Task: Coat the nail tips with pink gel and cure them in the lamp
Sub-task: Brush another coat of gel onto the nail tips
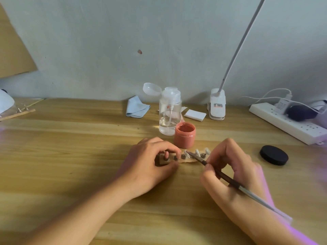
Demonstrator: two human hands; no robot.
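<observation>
The left hand [150,163] is lying low on the wooden table [70,138], its fingers curling over the near-left end of a cardboard strip [163,162] and its thumb pinching the strip's near edge. The right hand [233,172] is gripping a thin brush [228,179] like a pen, with the bristle end touching a clear nail tip just right of the left fingertips. The nail tips [197,152] are standing in a row on the strip between the two hands; one under the left fingers is showing pink. Just beyond the hands, an open jar of pink gel [184,135] is sitting, with its black lid [274,155] lying out past the right hand. Farther back, a clear pump bottle [169,112] is standing behind the jar.
</observation>
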